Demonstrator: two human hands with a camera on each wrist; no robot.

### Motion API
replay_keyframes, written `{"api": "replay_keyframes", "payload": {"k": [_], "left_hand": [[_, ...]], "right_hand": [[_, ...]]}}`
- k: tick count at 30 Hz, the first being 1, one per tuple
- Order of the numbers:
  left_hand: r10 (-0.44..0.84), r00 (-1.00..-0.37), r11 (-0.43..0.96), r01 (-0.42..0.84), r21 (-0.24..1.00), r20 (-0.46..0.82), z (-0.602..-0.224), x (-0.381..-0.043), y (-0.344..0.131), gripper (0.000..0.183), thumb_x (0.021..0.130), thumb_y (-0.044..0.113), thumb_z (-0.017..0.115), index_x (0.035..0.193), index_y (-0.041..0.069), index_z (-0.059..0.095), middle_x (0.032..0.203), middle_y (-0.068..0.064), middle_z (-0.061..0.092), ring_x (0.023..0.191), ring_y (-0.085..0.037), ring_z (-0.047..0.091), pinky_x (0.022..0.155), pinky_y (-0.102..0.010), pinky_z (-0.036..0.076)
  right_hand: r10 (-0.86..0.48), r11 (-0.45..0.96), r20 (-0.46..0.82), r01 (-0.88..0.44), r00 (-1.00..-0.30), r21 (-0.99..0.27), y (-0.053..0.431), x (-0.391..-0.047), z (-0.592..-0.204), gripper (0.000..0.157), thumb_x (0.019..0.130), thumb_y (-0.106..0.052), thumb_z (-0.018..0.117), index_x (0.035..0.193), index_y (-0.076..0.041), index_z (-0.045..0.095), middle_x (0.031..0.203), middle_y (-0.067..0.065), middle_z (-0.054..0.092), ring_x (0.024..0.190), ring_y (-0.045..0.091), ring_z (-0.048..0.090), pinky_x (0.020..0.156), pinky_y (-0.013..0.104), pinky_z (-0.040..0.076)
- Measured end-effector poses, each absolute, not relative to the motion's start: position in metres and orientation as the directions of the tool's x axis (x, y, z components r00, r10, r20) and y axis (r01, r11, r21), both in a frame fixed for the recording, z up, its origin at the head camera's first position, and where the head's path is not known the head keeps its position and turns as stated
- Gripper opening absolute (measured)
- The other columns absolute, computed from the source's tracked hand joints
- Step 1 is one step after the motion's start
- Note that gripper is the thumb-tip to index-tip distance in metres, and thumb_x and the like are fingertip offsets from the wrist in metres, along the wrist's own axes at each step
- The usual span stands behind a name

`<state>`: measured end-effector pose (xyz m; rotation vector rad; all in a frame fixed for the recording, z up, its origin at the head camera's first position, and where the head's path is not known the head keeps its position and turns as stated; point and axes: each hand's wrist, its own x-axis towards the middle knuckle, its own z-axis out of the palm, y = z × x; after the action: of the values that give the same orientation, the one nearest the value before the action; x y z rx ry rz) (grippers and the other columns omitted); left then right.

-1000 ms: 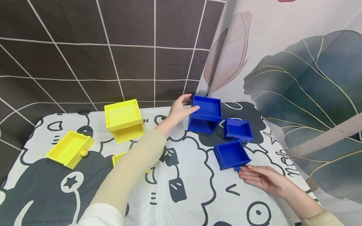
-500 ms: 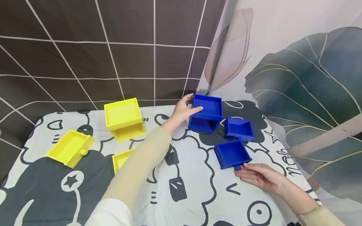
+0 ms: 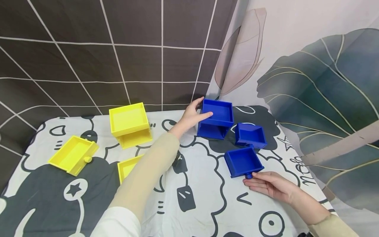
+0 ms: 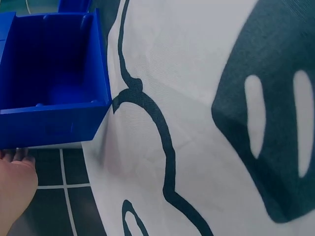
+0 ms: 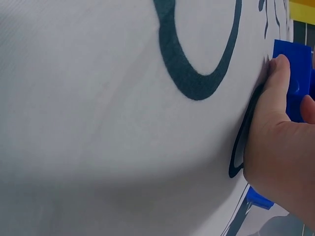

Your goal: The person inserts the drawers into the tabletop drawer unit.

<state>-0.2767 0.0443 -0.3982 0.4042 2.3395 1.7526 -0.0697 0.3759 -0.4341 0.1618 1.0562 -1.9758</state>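
On the left side of a small blue cabinet shell (image 3: 217, 113), my left hand (image 3: 189, 117) holds its corner. The thumb lies over the upper edge, and the other fingers reach behind, partly hidden. The left wrist view shows the shell's open cavity (image 4: 54, 64) and fingertips along its edge. My right hand (image 3: 273, 187) pinches the round knob (image 3: 249, 176) of a blue drawer (image 3: 242, 161) between thumb and fingers. That drawer rests on the cloth with its knob towards me. Just behind it, a second blue drawer (image 3: 251, 135) lies near the shell.
A yellow cabinet shell (image 3: 130, 125) stands at the back left. One yellow drawer (image 3: 74, 154) lies left of it; another yellow drawer (image 3: 127, 168) is partly hidden by my left sleeve. A dark gridded cloth (image 3: 133, 65) hangs behind. Patterned cloth (image 3: 204, 204) covers the table.
My left hand has shifted slightly right, its thumb further over the blue shell. My right hand has moved a little left and its fingers have closed in on the drawer's knob.
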Motion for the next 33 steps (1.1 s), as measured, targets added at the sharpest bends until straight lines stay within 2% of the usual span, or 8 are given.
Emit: {"api": "replay_keyframes", "payload": {"k": [13, 25, 33], "left_hand": [[0.256, -0.965, 0.283, 0.129, 0.95, 0.054, -0.402, -0.27, 0.044, 0.084, 0.095, 0.029, 0.081, 0.165, 0.013, 0.037, 0.167, -0.013, 0.042, 0.154, -0.032, 0.044, 0.127, -0.048, 0.043], [0.137, -0.985, 0.271, 0.14, 0.952, 0.106, -0.41, -0.266, 0.047, 0.082, 0.092, 0.029, 0.085, 0.161, 0.012, 0.044, 0.161, -0.013, 0.048, 0.15, -0.03, 0.047, 0.127, -0.047, 0.044], [0.111, -0.986, 0.284, 0.151, 0.947, 0.124, -0.411, -0.264, 0.049, 0.081, 0.092, 0.028, 0.084, 0.16, 0.011, 0.045, 0.16, -0.013, 0.049, 0.15, -0.03, 0.047, 0.128, -0.046, 0.042]], "right_hand": [[-0.445, -0.247, -0.602, 0.737, -0.663, -0.629, 0.363, -0.067, -0.433, 0.028, 0.113, -0.014, 0.053, 0.106, -0.009, 0.081, 0.109, 0.006, 0.083, 0.106, 0.013, 0.08, 0.1, 0.026, 0.063], [-0.415, -0.269, -0.583, 0.706, -0.698, -0.655, 0.357, -0.069, -0.425, 0.028, 0.112, -0.015, 0.054, 0.104, -0.011, 0.081, 0.105, 0.002, 0.084, 0.102, 0.008, 0.08, 0.097, 0.022, 0.063], [-0.389, -0.289, -0.578, 0.691, -0.717, -0.663, 0.342, -0.077, -0.415, 0.025, 0.111, -0.014, 0.057, 0.102, -0.011, 0.08, 0.104, 0.002, 0.083, 0.1, 0.009, 0.08, 0.095, 0.023, 0.064]]}}
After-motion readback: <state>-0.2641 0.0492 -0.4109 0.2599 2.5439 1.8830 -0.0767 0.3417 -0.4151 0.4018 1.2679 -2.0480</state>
